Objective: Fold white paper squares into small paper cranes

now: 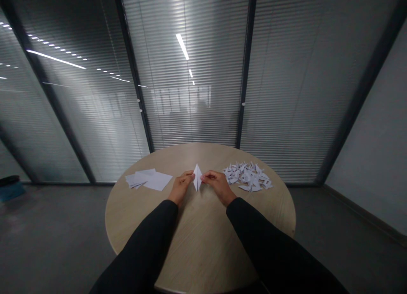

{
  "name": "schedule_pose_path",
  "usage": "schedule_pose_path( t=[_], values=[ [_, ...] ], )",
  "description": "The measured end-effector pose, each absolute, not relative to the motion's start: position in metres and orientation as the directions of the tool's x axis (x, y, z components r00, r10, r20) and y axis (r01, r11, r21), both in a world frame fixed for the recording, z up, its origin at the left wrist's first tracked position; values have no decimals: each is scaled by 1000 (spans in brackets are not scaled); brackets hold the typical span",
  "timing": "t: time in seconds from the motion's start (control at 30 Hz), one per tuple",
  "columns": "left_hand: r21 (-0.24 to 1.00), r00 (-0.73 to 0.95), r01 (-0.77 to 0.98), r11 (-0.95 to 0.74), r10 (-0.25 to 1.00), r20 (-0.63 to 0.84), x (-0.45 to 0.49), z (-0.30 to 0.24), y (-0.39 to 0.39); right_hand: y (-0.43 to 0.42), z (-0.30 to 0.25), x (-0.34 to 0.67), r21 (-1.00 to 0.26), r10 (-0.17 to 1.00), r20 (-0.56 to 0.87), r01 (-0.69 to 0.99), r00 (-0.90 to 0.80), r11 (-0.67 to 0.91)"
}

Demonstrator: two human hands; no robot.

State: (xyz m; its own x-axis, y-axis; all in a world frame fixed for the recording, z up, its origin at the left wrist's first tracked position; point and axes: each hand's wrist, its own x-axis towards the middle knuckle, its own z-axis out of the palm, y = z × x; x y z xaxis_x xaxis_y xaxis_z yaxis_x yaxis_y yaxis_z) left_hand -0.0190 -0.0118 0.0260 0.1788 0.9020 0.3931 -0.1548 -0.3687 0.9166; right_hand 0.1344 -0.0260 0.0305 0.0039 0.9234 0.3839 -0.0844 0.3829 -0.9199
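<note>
A small white folded paper piece (197, 177), diamond-shaped and pointed at top and bottom, stands between both hands over the middle of a round wooden table (200, 239). My left hand (181, 187) pinches its left side with closed fingers. My right hand (218, 185) pinches its right side the same way. Both arms wear black sleeves.
A loose stack of flat white paper sheets (149, 179) lies on the table to the left. A heap of several small folded white paper pieces (248, 176) lies to the right. Glass walls with blinds stand behind the table; grey floor surrounds it.
</note>
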Motion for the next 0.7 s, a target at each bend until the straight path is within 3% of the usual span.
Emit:
schedule_pose_path(
  t=[0.27,0.47,0.7],
  values=[
    [920,189,-82,-384,900,392,-18,25,-8,-20,27,138,-906,906,423,-15,2,423],
    [959,131,-26,-283,950,284,-23,21,-1,-17,23,140,-762,786,617,271,31,588],
    [963,255,-270,2,965,69,-19,29,-11,-17,20,143,-574,646,764,457,-1,680]
  ],
)
